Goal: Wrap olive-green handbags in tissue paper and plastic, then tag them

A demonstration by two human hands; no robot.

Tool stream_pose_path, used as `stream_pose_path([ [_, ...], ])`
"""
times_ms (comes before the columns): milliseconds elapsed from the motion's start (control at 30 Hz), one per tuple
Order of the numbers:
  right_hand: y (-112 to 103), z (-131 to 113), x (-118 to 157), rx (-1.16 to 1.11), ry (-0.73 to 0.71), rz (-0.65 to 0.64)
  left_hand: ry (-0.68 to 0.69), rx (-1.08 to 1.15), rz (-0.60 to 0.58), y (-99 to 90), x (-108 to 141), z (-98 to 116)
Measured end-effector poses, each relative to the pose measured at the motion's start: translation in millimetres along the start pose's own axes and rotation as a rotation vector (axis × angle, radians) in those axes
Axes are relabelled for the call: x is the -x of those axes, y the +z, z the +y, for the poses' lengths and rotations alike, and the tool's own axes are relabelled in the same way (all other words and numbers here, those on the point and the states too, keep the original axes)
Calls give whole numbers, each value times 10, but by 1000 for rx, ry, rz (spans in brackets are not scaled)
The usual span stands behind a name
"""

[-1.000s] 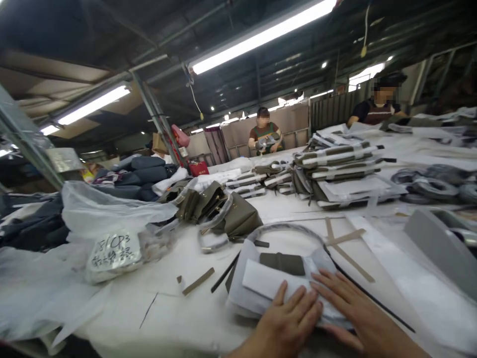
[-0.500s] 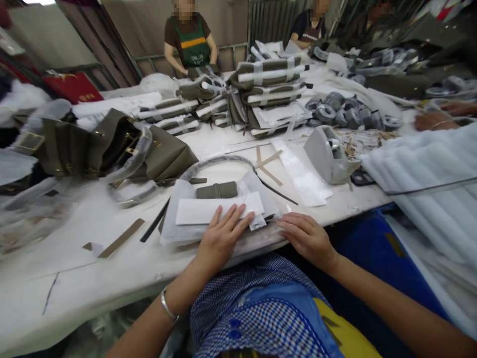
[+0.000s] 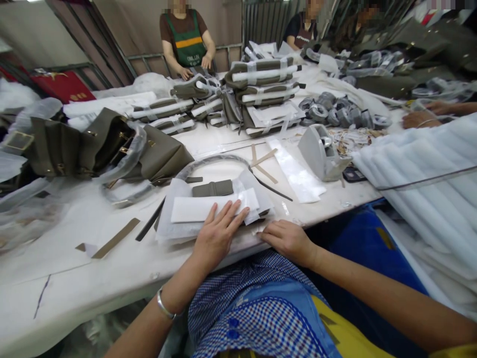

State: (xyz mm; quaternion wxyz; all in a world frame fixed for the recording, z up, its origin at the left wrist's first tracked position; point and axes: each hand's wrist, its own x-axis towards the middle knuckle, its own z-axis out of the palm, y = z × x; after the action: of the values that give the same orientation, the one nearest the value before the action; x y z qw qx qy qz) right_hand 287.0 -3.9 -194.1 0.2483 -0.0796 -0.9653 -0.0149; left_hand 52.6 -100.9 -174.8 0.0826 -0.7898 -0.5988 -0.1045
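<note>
My left hand (image 3: 215,237) lies flat with its fingers extended, pressing on a white padding strip (image 3: 188,210). Under the strip, pale wrapping sheet (image 3: 167,229) covers a flat item, probably a bag, whose dark edge shows at the right. An olive folded piece (image 3: 212,188) sits just above the strip. From the far side curves a plastic-wrapped handle (image 3: 219,158). My right hand (image 3: 288,242) is at the table's front edge, right of the wrapped item, fingers drawn together in a pinch. What is between those fingertips, if anything, is hidden.
Olive bags (image 3: 82,149) stand at the left; wrapped bundles (image 3: 264,74) are stacked behind. A grey tape dispenser (image 3: 316,154), a shiny white sheet (image 3: 298,174) and padded white sheets (image 3: 421,159) lie rightward. A blue bin (image 3: 350,258) is below. Co-workers stand across; another person's hands (image 3: 421,119) show right.
My right hand has drawn leftward and down from the wrapped item's right corner to the table edge, its fingers closing more. My left hand stays on the strip. The view has shifted slightly.
</note>
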Motion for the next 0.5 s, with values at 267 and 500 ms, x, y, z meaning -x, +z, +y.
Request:
stream_pose_path([
  [267,-162,-189,3,-106,-73,16,13,-11,-7,-5,-11,0],
  [500,-358,286,-718,-101,43,66,30,-47,42,38,5,-4],
])
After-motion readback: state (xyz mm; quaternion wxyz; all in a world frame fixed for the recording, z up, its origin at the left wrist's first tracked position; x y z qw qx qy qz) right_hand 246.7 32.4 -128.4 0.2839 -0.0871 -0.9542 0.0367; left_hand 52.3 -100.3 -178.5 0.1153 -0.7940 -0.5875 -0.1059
